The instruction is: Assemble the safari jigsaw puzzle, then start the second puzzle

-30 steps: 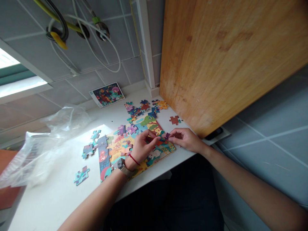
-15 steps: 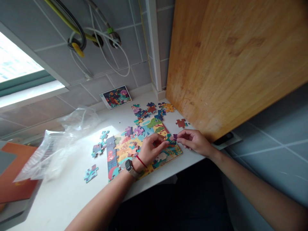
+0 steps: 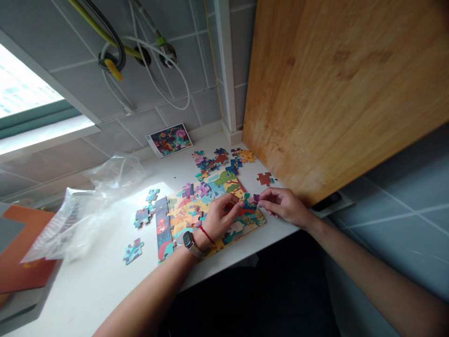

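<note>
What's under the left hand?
The left hand is over the assembled part of the jigsaw puzzle. Colourful pieces show around it; the pieces directly beneath the palm and fingers are covered, so their picture can't be seen.

Jigsaw puzzle (image 3: 185,216) partly built, lying flat, bright cartoon scene, gaps remaining. Teal-and-purple piece (image 3: 249,201) pinched over its right side between left hand (image 3: 218,217) and right hand (image 3: 285,206). Loose pieces: cluster (image 3: 213,161) beyond it, brown piece (image 3: 264,179) right, teal piece (image 3: 133,251) left.
</note>
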Tool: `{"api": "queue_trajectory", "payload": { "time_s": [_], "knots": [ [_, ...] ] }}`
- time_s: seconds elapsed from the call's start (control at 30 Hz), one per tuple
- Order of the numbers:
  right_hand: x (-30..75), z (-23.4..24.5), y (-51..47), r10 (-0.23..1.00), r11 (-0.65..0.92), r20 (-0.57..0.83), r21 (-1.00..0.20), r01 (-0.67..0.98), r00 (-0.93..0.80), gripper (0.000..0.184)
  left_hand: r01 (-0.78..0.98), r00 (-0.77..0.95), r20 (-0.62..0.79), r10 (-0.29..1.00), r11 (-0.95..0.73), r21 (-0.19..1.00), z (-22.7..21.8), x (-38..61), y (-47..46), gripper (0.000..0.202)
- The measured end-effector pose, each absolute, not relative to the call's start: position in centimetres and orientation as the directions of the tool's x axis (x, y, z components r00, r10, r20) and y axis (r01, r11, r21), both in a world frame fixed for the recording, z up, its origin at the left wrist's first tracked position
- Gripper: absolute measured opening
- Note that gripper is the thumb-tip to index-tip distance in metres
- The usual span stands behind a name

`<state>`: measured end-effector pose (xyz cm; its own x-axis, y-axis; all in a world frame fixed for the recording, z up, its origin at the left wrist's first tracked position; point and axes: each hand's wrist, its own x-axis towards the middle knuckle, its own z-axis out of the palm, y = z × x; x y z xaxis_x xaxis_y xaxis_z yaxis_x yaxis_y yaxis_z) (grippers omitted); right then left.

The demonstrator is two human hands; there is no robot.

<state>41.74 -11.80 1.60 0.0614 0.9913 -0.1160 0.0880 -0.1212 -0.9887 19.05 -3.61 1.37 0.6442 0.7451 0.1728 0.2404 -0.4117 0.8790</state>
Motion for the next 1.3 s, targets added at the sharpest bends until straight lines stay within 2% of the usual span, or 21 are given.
{"api": "queue_trajectory", "payload": {
  "time_s": [0.4, 0.67, 1.07, 1.3],
  "knots": [
    [41.82, 1.39, -11.81, 0.993, -0.111, -0.107, -0.989, 0.097, 0.049, 0.040, 0.231, 0.664, 0.214, 0.717, -0.469, 0.852, 1.87, 19.12, -3.60, 0.039],
    [41.72, 1.53, -11.82, 0.992, -0.119, -0.116, -0.990, 0.081, 0.046, 0.039, 0.241, 0.655, 0.173, 0.736, -0.421, 0.875, 1.82, 19.09, -3.76, 0.031],
    [41.76, 1.39, -11.72, 0.991, -0.128, -0.126, -0.990, 0.057, 0.040, 0.042, 0.150, 0.623, 0.291, 0.726, -0.476, 0.866, 1.42, 18.93, -3.66, 0.029],
    [41.91, 0.99, -11.66, 0.991, -0.128, -0.127, -0.990, 0.051, 0.038, 0.042, 0.119, 0.628, 0.311, 0.713, -0.482, 0.868, 1.62, 18.93, -3.72, 0.028]
  ]
}}
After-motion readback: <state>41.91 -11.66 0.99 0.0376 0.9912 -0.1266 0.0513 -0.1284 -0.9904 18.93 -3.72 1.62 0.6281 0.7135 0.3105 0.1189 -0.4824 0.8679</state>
